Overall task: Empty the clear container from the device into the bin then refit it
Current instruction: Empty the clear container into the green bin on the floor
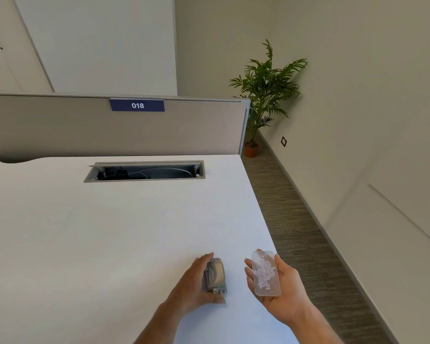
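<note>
My right hand point(278, 289) holds the clear container point(265, 273). It lies flat on my open palm, with my fingers point(249, 269) curled up along its left side. It is off the device now and full of little pale paper dots. Its long way points away from me, toward the far wall. My left hand point(196, 279) is wrapped around the grey device point(216, 275), holding it down on the white desk point(109, 232). The device points the same long way, so the two lie side by side, near but not touching. I cannot see a bin anywhere. My right hand is by the desk's right edge, so I guess the bin is down on that side. I count one container, one device and two hands
</note>
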Demonstrator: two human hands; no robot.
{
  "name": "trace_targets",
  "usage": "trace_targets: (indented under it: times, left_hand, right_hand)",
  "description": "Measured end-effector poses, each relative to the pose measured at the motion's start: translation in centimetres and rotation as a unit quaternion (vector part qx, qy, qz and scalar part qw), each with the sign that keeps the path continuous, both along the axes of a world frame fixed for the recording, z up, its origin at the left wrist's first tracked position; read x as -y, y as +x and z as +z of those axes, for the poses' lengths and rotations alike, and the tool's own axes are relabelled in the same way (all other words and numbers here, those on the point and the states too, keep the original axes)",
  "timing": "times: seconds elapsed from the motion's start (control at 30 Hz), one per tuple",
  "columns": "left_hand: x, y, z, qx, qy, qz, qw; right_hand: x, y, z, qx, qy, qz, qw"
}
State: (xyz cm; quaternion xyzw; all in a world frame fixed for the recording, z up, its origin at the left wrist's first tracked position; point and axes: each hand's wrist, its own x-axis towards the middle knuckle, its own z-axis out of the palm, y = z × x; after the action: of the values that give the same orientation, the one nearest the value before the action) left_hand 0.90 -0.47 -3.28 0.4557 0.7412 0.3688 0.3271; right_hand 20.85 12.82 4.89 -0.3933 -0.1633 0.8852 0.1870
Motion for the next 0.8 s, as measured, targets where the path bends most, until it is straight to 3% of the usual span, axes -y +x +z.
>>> trace_targets:
  times: [0.27, 0.37, 0.5, 0.8]
  left_hand:
    - [0.2, 0.0, 0.3, -0.004, 0.001, 0.018, 1.000]
    - [-0.2, 0.0, 1.3, -0.129, 0.032, 0.032, 0.991]
    - [-2.7, 1.6, 2.6, -0.302, 0.088, 0.019, 0.949]
    - [-9.7, 10.6, 2.4, -0.375, 0.019, -0.115, 0.920]
  right_hand:
    - [0.3, 1.2, 0.5, -0.012, 0.009, -0.018, 1.000]
    - [0.4, 2.2, 0.9, -0.014, 0.010, -0.034, 0.999]
    - [0.9, 4.3, 1.4, -0.028, 0.015, -0.058, 0.998]
    - [-0.1, 12.2, -0.2, 0.002, 0.005, -0.183, 0.983]
